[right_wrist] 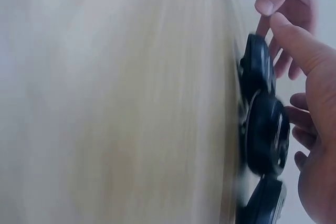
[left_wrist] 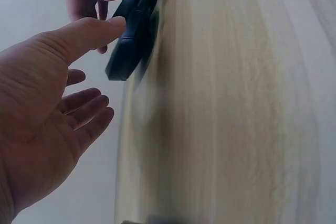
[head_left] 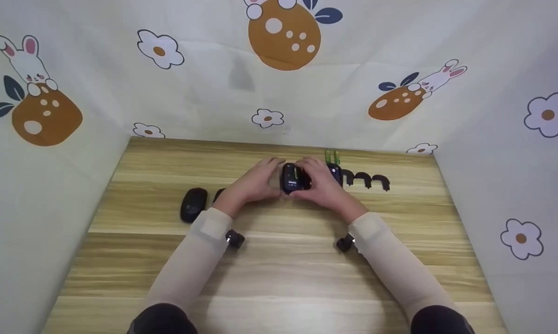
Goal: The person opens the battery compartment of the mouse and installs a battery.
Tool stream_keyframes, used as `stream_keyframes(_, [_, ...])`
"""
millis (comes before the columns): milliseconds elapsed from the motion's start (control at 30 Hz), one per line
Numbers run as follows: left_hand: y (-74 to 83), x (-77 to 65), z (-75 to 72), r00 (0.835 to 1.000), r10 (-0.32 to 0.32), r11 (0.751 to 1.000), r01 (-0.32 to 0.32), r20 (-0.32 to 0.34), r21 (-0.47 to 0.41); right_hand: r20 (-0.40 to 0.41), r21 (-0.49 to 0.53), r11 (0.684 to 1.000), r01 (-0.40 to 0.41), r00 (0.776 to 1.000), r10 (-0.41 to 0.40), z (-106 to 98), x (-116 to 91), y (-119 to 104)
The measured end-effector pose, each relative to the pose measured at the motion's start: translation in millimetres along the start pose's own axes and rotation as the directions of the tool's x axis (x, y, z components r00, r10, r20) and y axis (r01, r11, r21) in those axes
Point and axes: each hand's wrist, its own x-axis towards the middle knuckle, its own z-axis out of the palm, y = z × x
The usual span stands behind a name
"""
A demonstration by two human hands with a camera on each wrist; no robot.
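Both my hands surround a black computer mouse (head_left: 290, 178), which lies underside up with a thin green-yellow battery visible in its slot. On its left side my left hand (head_left: 256, 181) has its thumb at the near edge, the other fingers stretched out loosely. From the other side my right hand (head_left: 323, 184) reaches over it, thumb and fingertips close to its edges and long, not curled. In the right wrist view, this mouse (right_wrist: 257, 66) stands in a row with a second mouse (right_wrist: 268, 132) and a third mouse (right_wrist: 266, 205), beneath and beside the right hand.
Several curved black covers (head_left: 363, 179) lie to the right, with green batteries (head_left: 332, 157) behind them. At left sits another black mouse (head_left: 194, 205); my left wrist partly hides a dark object (head_left: 218, 193) near it. Printed cloth walls (head_left: 204, 93) border the wooden tabletop (head_left: 279, 269).
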Motion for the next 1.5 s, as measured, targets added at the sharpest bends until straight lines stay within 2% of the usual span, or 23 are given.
stream_keyframes(200, [1.3,-17.0,-10.4,0.998,0.046,0.999,-0.046,-0.045,-0.014,-0.052,0.101,0.995,-0.018,0.998,0.024,3.9,-6.7,-20.0])
stream_keyframes(367, [-4.3,-35.5,-20.7,0.992,0.085,0.996,-0.085,-0.091,0.002,-0.103,0.162,0.984,0.076,0.993,-0.059,12.5,-10.4,-36.5])
stream_keyframes(467, [-9.6,-48.7,-27.9,0.991,0.08,0.997,-0.08,-0.108,0.011,-0.103,0.186,0.976,0.111,0.99,-0.093,19.0,-13.0,-46.3])
stream_keyframes(667, [-19.9,-73.7,-40.6,0.992,0.031,0.999,-0.032,-0.124,0.0,-0.059,0.198,0.975,0.102,0.994,-0.092,31.8,-12.6,-66.5])
stream_keyframes(833, [-30.1,-93.5,-43.7,0.993,-0.026,0.999,0.022,-0.111,-0.035,-0.01,0.213,0.973,0.091,0.996,-0.092,44.1,-8.5,-81.3])
stream_keyframes(1067, [-46.2,-119.1,-44.7,0.992,-0.091,0.994,0.085,-0.089,-0.07,0.082,0.248,0.969,-0.009,0.997,-0.012,64.5,1.3,-97.4])
stream_keyframes(1267, [-57.1,-134.2,-48.7,0.988,-0.114,0.986,0.1,-0.1,-0.13,0.144,0.256,0.965,-0.065,0.989,0.029,80.8,9.0,-110.2])
stream_keyframes(1500, [-66.3,-145.4,-51.5,0.989,-0.121,0.989,0.113,-0.081,-0.094,0.161,0.24,0.968,-0.072,0.986,0.034,95.0,14.7,-124.3])
